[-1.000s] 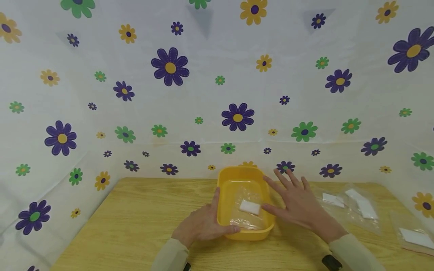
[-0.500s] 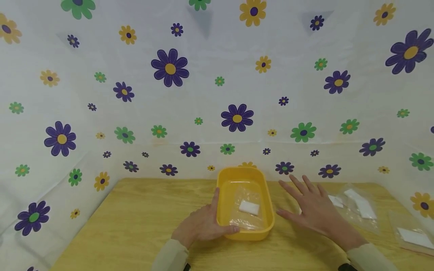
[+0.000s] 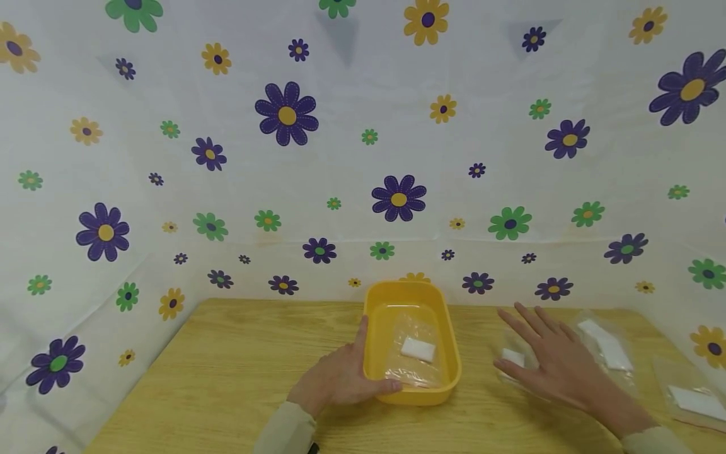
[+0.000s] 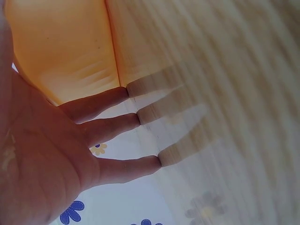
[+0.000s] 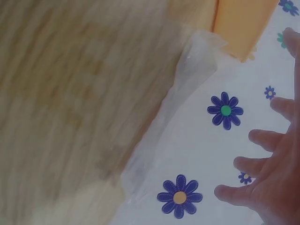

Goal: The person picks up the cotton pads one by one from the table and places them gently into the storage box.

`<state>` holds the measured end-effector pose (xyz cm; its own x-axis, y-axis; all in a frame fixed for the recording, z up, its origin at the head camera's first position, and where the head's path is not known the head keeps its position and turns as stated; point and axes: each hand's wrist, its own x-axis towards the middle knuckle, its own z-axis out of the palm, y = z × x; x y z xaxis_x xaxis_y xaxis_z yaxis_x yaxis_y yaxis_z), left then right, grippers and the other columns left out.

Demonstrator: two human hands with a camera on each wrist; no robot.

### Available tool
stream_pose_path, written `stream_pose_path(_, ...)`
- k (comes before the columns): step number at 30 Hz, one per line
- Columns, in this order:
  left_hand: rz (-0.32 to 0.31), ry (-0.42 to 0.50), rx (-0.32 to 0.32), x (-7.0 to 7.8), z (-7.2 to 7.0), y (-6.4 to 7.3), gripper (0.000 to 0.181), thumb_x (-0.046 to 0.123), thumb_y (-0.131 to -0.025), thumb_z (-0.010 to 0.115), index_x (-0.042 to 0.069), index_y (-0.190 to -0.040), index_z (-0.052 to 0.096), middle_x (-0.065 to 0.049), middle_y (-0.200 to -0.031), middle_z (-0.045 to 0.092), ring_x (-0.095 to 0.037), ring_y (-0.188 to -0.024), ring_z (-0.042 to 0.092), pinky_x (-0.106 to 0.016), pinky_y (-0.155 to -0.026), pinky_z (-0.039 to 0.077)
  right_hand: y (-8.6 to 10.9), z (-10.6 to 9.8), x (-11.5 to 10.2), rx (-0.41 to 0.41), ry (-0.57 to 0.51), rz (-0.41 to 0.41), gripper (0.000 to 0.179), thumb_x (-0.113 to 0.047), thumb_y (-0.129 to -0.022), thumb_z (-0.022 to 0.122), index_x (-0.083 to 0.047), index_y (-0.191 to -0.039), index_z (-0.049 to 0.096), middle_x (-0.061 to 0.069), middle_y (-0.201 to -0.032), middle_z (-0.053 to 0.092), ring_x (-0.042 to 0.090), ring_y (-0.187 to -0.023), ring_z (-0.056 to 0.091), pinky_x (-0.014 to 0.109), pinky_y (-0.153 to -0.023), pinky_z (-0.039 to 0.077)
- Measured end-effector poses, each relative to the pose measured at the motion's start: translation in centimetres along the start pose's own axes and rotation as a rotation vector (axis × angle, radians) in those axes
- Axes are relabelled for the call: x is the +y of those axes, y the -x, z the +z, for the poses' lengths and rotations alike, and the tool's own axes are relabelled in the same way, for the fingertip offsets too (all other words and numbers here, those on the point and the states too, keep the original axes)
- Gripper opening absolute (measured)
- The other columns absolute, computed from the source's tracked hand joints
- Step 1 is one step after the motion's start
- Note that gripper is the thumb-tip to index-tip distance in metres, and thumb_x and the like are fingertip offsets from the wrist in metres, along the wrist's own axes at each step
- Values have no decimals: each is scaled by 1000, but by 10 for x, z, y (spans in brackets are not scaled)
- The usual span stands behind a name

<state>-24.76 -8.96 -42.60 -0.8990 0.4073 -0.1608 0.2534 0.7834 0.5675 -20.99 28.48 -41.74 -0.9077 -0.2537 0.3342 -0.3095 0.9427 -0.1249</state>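
My left hand (image 3: 334, 378) holds the near left corner of a yellow plastic tub (image 3: 378, 328), thumb over the front rim, forefinger along the left side. Three straight fingers reach down to the tabletop in the left wrist view. Inside the tub lies a clear plastic bag (image 3: 411, 373) with a small white piece in it. To the tub's right, my right hand (image 3: 558, 362) hovers with fingers spread and nothing in its grasp. It partly hides another clear bag with a white piece (image 3: 513, 357). In the right wrist view, a clear bag (image 5: 197, 61) lies beyond the fingertips.
Further right on the wooden table (image 3: 238, 366) are a clear bag with a long white piece (image 3: 609, 347) and another bag with a white piece (image 3: 696, 400). A white sheet (image 3: 340, 157) printed with flowers hangs behind and at both sides.
My right hand has moved right, away from the tub, to above the nearest bag. That bag's white piece now shows left of the hand. My left hand and the tub stay put.
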Motion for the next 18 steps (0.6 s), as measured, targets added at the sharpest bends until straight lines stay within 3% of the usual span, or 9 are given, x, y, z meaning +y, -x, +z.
stream_pose_path(8, 18, -13, 4, -2, 1, -1, 132, 85, -74, 65, 29, -164, -15, -8, -142, 64, -15, -100, 66, -49, -94, 57, 10, 3, 16, -21, -58, 37, 81, -57, -91, 68, -20, -157, 41, 26, -156, 44, 57, -137, 43, 81, -99, 37)
stream_pose_path(14, 0, -15, 0, -2, 0, -1, 132, 86, -74, 64, 29, -164, -14, -8, -147, 60, -18, -107, 67, -52, -97, 56, 16, 10, 29, -15, -149, 38, 74, -49, -93, 70, -15, -154, 45, 26, -154, 47, 56, -130, 50, 77, -91, 44)
stream_pose_path(18, -7, -11, -2, -1, 0, 0, 133, 86, -74, 64, 27, -165, -12, -7, -145, 61, -16, -104, 65, -51, -97, 56, 17, 13, 35, -15, -220, 38, 66, -44, -94, 71, -14, -150, 50, 25, -153, 49, 55, -130, 50, 78, -92, 43)
